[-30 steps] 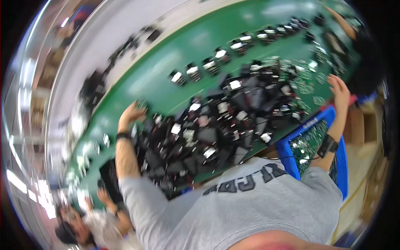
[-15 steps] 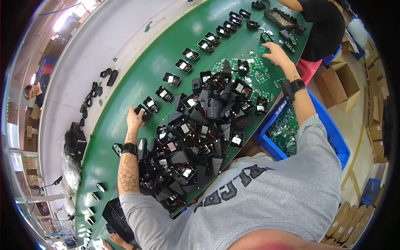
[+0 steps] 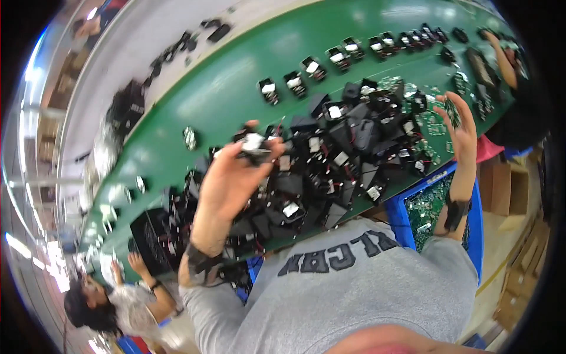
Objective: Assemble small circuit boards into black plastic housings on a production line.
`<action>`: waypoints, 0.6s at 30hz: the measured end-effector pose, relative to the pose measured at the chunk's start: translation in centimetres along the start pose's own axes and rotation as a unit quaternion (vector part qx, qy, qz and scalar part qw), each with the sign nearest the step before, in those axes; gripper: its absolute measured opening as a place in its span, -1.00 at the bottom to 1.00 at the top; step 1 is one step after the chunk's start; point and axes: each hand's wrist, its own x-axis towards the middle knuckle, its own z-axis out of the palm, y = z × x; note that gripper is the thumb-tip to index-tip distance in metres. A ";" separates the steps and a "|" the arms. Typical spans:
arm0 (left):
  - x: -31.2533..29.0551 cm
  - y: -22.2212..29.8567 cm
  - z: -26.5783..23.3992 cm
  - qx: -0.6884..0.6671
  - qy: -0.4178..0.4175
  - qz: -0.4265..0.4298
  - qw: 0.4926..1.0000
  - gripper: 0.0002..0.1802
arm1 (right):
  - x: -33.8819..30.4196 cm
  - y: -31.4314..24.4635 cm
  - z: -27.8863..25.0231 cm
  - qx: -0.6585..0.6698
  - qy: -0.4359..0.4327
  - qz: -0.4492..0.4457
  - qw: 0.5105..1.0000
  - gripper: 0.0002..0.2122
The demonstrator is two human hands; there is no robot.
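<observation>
Raised over the near side of the pile, my left hand [image 3: 233,180] grips a small black plastic housing [image 3: 254,144] with a white part inside; motion blurs it. My right hand [image 3: 463,127], lifted at the right, pinches a green circuit board [image 3: 452,113] seen nearly edge-on. Below and between both hands spreads a heap of black housings [image 3: 365,134], many open with red and black wires and white parts. Loose green circuit boards [image 3: 435,125] lie near my right hand. Beyond the heap, several open housings [image 3: 313,69] stand in a row.
A blue bin [image 3: 476,248] of circuit boards stands by the table's near edge at right. One board [image 3: 189,138] lies alone on the green table [image 3: 227,88]. A black box [image 3: 147,236] is at left, near a co-worker [image 3: 112,304]. Another person [image 3: 527,112] works at far right.
The view has turned. My left hand has lifted the black housing from the end of the row and brought it nearer me. My right hand has risen from the loose boards with a circuit board.
</observation>
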 end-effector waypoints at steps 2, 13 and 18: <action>-1.6 -2.4 0.1 -0.019 -0.020 -0.035 0.999 -0.38 | 0.1 -0.9 7.1 0.143 -0.088 -0.066 0.984 -0.34; -3.2 -9.3 -0.8 0.083 0.053 0.163 0.982 -0.33 | -2.8 0.2 23.8 0.311 -0.179 0.005 0.933 -0.34; -3.5 -9.2 -0.9 0.070 0.045 0.165 0.983 -0.34 | -3.3 0.6 25.1 0.340 -0.210 0.020 0.916 -0.35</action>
